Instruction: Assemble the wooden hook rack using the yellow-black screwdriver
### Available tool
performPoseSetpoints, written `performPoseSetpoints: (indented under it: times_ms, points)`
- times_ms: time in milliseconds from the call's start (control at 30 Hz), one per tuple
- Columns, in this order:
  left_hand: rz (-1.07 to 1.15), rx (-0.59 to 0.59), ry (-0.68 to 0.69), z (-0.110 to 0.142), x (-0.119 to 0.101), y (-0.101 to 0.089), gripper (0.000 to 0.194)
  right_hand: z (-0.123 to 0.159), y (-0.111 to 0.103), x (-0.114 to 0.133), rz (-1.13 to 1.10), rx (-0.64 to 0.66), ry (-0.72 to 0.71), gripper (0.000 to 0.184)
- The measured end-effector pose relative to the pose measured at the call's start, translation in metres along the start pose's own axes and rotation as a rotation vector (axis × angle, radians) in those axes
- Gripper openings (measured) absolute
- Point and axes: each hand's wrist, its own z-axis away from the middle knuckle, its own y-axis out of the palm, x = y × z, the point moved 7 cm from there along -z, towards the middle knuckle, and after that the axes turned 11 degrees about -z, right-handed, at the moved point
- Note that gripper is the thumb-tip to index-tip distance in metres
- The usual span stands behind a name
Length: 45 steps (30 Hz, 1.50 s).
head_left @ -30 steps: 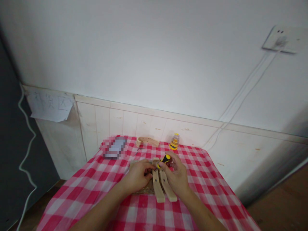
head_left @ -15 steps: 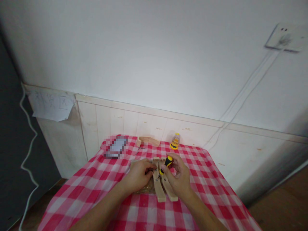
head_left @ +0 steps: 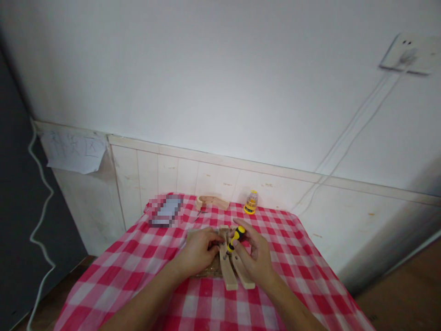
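Two pale wooden slats (head_left: 230, 272) lie side by side on the red-and-white checked tablecloth (head_left: 303, 276), joined at their far end. My right hand (head_left: 255, 258) is closed round a small black-and-yellow screwdriver (head_left: 236, 235), whose tip points down at the left slat. My left hand (head_left: 197, 252) rests on the wood from the left, fingers curled against the piece near the screwdriver tip. Something brown lies under the slats, partly hidden by my hands.
At the table's far edge lie a curved wooden piece (head_left: 211, 201), a yellow screwdriver-bit holder (head_left: 251, 202) and a blurred flat object (head_left: 166, 210). A white panelled wall stands right behind. A white cable (head_left: 36, 216) hangs at the left; a wall socket (head_left: 409, 54) is upper right.
The right hand tilted the screwdriver from lying nearly flat to pointing down onto the left slat. The left hand stayed on the wood.
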Motion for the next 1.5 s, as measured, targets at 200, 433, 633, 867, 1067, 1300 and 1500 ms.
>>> performPoseSetpoints:
  times_ms: [200, 433, 633, 867, 1067, 1300, 1500]
  points:
    - [0.009, -0.019, -0.001, 0.0, 0.0, 0.0, 0.033, -0.001, 0.0, 0.001, 0.005, -0.019, 0.011, 0.041]
    - [0.017, -0.025, 0.02, 0.0, 0.0, 0.001, 0.03, -0.002, 0.0, 0.002, 0.015, -0.054, -0.014, 0.036]
    - [0.008, -0.008, 0.01, 0.0, -0.001, 0.001, 0.027, -0.003, 0.0, 0.002, 0.02, -0.068, -0.008, 0.033]
    - [-0.008, 0.003, -0.002, 0.0, -0.002, -0.001, 0.026, -0.004, 0.001, 0.002, -0.001, -0.08, -0.007, 0.029]
    - [-0.012, -0.003, 0.009, -0.001, -0.001, 0.001, 0.025, -0.006, 0.002, 0.003, 0.002, -0.099, -0.005, 0.026]
    - [-0.007, 0.002, 0.005, 0.0, -0.001, 0.001, 0.026, -0.005, 0.0, 0.0, 0.016, -0.12, -0.013, 0.028]
    - [-0.01, 0.004, 0.003, 0.0, -0.001, 0.0, 0.031, -0.004, -0.009, -0.008, -0.007, -0.238, 0.018, 0.032]
